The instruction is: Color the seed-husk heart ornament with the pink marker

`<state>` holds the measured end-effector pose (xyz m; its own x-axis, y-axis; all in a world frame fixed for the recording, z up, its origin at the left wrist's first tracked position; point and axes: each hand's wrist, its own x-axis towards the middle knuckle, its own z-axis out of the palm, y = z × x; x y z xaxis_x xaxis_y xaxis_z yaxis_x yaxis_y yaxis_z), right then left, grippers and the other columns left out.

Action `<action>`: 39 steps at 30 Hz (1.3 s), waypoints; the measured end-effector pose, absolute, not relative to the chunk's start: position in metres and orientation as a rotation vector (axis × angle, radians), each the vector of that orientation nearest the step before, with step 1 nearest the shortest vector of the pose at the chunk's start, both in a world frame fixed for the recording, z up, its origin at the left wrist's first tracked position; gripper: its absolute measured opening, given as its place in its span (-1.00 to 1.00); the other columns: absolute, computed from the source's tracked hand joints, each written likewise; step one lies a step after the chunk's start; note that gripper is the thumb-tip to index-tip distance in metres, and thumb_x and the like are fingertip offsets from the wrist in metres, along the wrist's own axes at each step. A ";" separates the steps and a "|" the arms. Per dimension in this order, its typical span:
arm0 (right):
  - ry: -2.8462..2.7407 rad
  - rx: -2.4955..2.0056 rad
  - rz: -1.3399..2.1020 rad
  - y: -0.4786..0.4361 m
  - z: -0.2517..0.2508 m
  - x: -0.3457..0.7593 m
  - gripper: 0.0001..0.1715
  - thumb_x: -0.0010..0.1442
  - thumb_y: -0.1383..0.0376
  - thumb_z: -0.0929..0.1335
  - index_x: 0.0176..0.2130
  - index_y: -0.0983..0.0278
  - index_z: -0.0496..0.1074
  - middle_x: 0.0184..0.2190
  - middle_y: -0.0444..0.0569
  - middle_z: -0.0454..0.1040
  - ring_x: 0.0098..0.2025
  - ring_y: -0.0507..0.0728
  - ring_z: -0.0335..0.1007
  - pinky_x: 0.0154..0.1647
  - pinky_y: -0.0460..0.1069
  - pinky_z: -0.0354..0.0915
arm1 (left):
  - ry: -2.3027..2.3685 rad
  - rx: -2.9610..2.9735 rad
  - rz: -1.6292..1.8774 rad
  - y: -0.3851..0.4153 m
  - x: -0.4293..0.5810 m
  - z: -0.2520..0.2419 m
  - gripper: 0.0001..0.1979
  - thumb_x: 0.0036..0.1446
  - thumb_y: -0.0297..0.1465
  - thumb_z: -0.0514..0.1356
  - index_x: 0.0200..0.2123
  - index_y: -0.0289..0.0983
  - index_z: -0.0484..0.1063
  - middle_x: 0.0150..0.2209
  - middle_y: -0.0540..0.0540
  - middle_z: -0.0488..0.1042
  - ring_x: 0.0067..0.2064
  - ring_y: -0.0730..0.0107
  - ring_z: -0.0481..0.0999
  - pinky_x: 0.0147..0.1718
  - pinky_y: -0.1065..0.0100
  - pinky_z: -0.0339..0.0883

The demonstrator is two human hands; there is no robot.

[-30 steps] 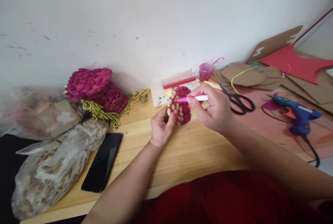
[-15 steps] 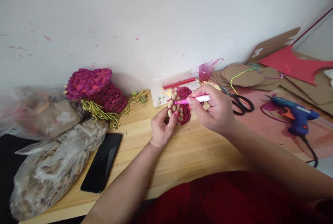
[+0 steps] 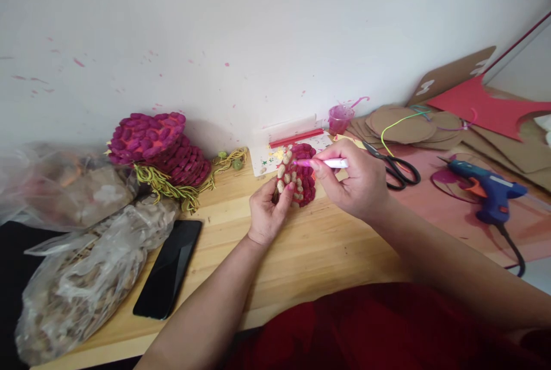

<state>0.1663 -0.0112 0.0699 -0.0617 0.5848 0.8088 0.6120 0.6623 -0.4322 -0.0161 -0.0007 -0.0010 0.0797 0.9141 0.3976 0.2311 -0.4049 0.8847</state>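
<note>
My left hand (image 3: 267,212) grips the lower edge of a small round disc covered in peanut shells (image 3: 298,178), holding it tilted up off the wooden table (image 3: 310,255). Part of the disc is painted magenta and part is bare tan shells. My right hand (image 3: 359,183) pinches a white paintbrush with a pink tip (image 3: 327,163). The tip touches the upper middle of the disc.
Stacked magenta shell discs with yellow tassels (image 3: 159,146) sit at back left. Plastic bags of peanut shells (image 3: 86,275) and a black phone (image 3: 169,267) lie at left. A pink paint cup (image 3: 340,117), scissors (image 3: 394,166), a blue glue gun (image 3: 488,186) and cardboard cutouts (image 3: 408,123) lie to the right.
The brush tip has shifted slightly up and to the right across the disc. My left hand and the disc have stayed in place.
</note>
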 end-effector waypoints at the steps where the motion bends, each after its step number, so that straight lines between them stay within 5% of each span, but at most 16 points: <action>1: -1.703 -0.983 -0.016 -0.010 0.070 0.167 -0.90 0.29 0.29 0.38 -0.29 0.18 0.37 -0.44 -0.12 0.52 -0.45 0.05 0.41 -0.41 -0.03 0.30 | 1.132 1.671 1.357 0.000 -0.016 -0.002 -0.67 0.23 -0.17 0.25 -0.47 -0.27 0.40 -0.52 0.04 0.27 -0.44 0.46 0.18 -0.43 0.43 0.16; 7: -1.702 -0.978 0.189 -0.002 0.061 0.166 -0.92 0.29 0.27 0.38 -0.27 0.21 0.41 -0.43 -0.13 0.54 -0.47 0.02 0.38 -0.45 -0.06 0.25 | 1.052 1.385 1.357 0.004 -0.016 -0.007 -0.66 0.18 -0.09 0.29 -0.27 -0.28 0.54 -0.36 -0.03 0.51 -0.36 0.43 0.36 -0.30 0.42 0.30; 16: -1.709 -0.990 0.296 0.005 0.052 0.168 -0.90 0.29 0.26 0.39 -0.25 0.24 0.40 -0.43 -0.14 0.51 -0.54 -0.02 0.33 -0.52 -0.10 0.21 | 0.962 1.223 1.300 0.007 -0.017 -0.015 -0.66 0.17 -0.09 0.31 -0.24 -0.28 0.53 -0.35 -0.02 0.52 -0.38 0.46 0.38 -0.34 0.43 0.32; 28: -1.767 -0.980 0.206 0.004 0.054 0.168 -0.91 0.28 0.26 0.40 -0.27 0.20 0.39 -0.42 -0.15 0.53 -0.47 0.02 0.37 -0.44 -0.07 0.26 | 0.994 1.225 1.284 0.006 -0.015 -0.008 -0.66 0.11 -0.07 0.35 -0.36 -0.25 0.53 -0.59 0.09 0.30 -0.47 0.44 0.33 -0.45 0.43 0.24; 39: -1.767 -0.991 0.219 0.008 0.050 0.171 -0.92 0.28 0.26 0.39 -0.27 0.21 0.41 -0.45 -0.15 0.52 -0.46 0.03 0.39 -0.43 -0.07 0.26 | 0.968 1.104 1.282 0.006 -0.012 -0.007 -0.62 0.06 -0.07 0.38 -0.41 -0.29 0.48 -0.61 0.13 0.27 -0.62 0.60 0.10 -0.62 0.49 0.05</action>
<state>0.1710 0.0082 0.0504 -0.1072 0.7074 0.6986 0.5155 0.6403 -0.5694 -0.0125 0.0060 -0.0070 0.0696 0.9964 0.0485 -0.2258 -0.0316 0.9737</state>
